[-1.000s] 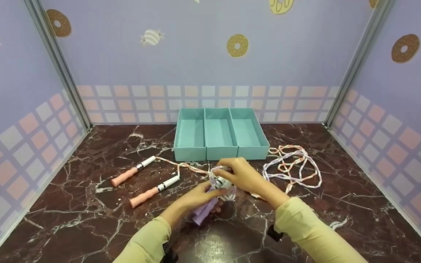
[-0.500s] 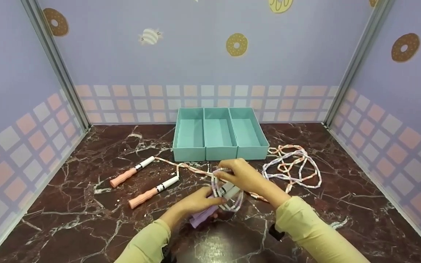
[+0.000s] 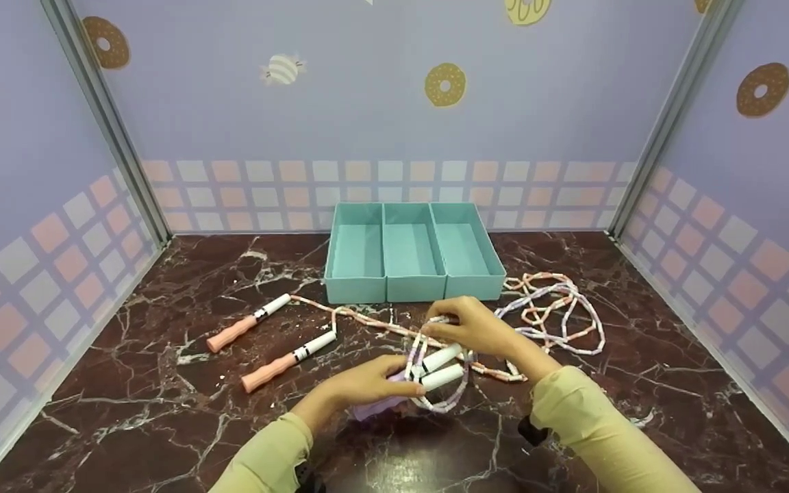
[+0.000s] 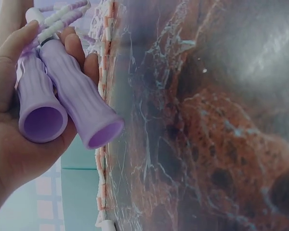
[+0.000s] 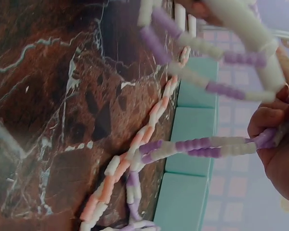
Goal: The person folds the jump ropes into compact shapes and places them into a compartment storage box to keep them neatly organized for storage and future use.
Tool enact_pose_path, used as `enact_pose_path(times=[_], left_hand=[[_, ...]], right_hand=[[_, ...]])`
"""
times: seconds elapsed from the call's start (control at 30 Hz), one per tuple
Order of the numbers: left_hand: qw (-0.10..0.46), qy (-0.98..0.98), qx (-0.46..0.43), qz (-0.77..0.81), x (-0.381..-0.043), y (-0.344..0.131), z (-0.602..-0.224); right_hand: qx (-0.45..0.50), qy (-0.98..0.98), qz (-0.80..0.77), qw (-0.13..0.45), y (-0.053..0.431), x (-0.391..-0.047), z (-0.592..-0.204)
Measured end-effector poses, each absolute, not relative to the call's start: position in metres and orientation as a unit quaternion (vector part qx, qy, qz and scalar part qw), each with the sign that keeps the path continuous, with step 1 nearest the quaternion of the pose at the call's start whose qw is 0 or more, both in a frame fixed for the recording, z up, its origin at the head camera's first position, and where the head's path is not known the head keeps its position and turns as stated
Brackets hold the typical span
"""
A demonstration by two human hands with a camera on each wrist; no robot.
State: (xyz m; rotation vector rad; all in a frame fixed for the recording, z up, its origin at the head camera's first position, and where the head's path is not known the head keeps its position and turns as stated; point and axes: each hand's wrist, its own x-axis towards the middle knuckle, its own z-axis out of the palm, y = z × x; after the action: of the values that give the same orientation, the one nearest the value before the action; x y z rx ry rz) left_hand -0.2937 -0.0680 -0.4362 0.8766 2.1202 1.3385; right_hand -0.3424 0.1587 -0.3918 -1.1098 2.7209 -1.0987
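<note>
My left hand [image 3: 367, 381] grips both handles of a purple-and-white beaded jump rope; in the left wrist view their hollow purple ends [image 4: 82, 96] point out of the palm. The white tips [image 3: 444, 376] stick out past the thumb. Loops of the purple-and-white beaded cord [image 3: 414, 356] are wound round the handles. My right hand [image 3: 470, 325] pinches that cord just above and right of the tips, and in the right wrist view a doubled strand [image 5: 202, 147] runs from its fingers. The rest of the purple cord [image 3: 583, 308] lies coiled on the right.
A second jump rope has two orange-and-white handles [image 3: 288, 361] lying on the left of the dark marble table [image 3: 127, 424]. Its orange-and-white cord [image 3: 374, 322] runs behind my hands and tangles with the purple coil. A teal three-compartment box [image 3: 415, 287] stands at the back.
My right hand has shifted slightly right with the cord. The purple handles have turned so their white tips point more to the right, and the wound loops show wider round them.
</note>
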Motion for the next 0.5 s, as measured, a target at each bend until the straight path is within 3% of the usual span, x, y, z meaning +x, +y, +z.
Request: enact_pose_path(times=[0.5], left_hand=[[0.246,0.766,0.316,0.502,-0.291,-0.069,-0.432]], right_hand=[[-0.309,0.787,-0.526,0.091,0.169,-0.352,-0.405]])
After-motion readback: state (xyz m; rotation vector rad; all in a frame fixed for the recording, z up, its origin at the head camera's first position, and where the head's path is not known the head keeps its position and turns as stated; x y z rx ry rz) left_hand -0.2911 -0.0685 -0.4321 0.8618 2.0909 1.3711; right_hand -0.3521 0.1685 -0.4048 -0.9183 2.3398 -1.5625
